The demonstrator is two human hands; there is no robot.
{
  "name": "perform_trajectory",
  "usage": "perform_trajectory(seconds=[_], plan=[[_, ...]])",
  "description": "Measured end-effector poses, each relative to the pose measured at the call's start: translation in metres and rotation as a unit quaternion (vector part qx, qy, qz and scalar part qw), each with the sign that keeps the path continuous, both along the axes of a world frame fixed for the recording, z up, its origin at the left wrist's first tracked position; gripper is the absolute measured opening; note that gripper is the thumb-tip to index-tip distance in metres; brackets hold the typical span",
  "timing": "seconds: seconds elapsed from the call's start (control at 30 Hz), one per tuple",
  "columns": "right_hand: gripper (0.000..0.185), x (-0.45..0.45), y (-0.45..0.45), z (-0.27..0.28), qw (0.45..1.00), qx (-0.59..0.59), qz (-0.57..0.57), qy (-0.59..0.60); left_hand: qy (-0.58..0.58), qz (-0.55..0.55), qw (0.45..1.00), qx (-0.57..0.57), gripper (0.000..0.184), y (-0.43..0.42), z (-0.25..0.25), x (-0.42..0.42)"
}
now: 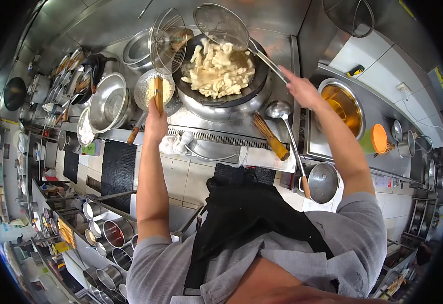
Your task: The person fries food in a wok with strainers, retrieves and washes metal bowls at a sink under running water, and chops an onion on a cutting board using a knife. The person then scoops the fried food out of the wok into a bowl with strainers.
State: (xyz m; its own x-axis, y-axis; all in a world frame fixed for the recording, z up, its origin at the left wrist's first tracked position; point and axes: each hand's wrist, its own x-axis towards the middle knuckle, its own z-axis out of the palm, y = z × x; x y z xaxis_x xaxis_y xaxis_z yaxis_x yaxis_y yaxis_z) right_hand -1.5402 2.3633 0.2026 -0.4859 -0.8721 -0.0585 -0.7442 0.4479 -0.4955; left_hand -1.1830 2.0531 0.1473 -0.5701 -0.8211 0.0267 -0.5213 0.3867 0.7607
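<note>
My left hand (156, 120) is closed around the wooden handle of a wire skimmer (168, 45), its basket raised at the wok's left rim. With my right hand (302, 90) I grip the long metal handle of a fine-mesh strainer (221, 26), tilted above the wok's back edge. Pale battered pieces (219, 73) fill much of the black wok (241, 100), some heaped below the strainer, others in bubbling oil. Left of the wok, a perforated ladle (146, 87) holds pale crumbs, partly hidden behind the skimmer's handle.
A steel ladle (279, 109) and a bamboo brush (269, 133) lie right of the wok. Further right stand a pot of amber oil (353, 96) and a green container with an orange lid (379, 138). A large steel bowl (109, 101) stands left; several pots (111, 276) sit lower left.
</note>
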Motion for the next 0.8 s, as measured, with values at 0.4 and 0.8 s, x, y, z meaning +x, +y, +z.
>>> perform_trajectory(seconds=[0.4,0.8], plan=[[0.066,-0.022,-0.051,0.02,0.973,0.169,-0.086,0.132,-0.16,-0.05,0.984,-0.064,0.071,-0.073,-0.006,-0.042],[0.047,0.004,-0.058,0.004,0.841,0.214,-0.156,-0.471,-0.214,-0.115,0.97,0.001,0.065,-0.027,-0.015,-0.035]])
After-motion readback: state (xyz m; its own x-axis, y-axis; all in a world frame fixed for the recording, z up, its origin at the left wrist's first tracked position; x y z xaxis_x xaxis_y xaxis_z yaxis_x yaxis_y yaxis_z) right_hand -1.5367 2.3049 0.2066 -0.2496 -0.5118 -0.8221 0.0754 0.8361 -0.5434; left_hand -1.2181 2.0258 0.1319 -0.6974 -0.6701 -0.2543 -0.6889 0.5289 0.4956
